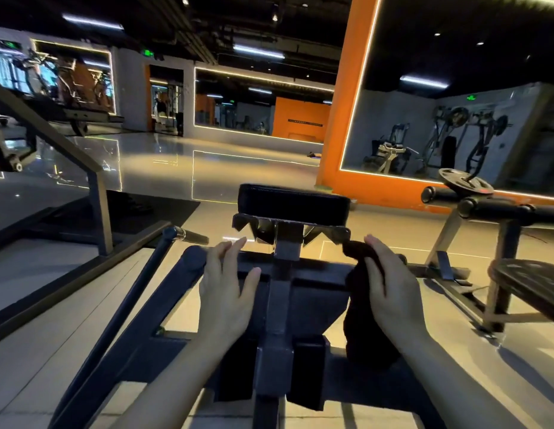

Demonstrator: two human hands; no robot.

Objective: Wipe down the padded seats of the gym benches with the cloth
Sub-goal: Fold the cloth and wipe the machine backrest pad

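Cloth (367,308), dark, gripped in your right hand (390,289), just right of the frame post (277,305). Your left hand (226,292), fingers straight and spread, hovers left of that post. Padded seat (292,201) beyond it.

Head cam, wide-angle, looks fwd & down, close over the bench frame (282,292); gym floor (207,162) beyond

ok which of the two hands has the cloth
The right hand: its fingers curl round the dark cloth, which hangs down below it. The left hand is spread open and holds nothing.
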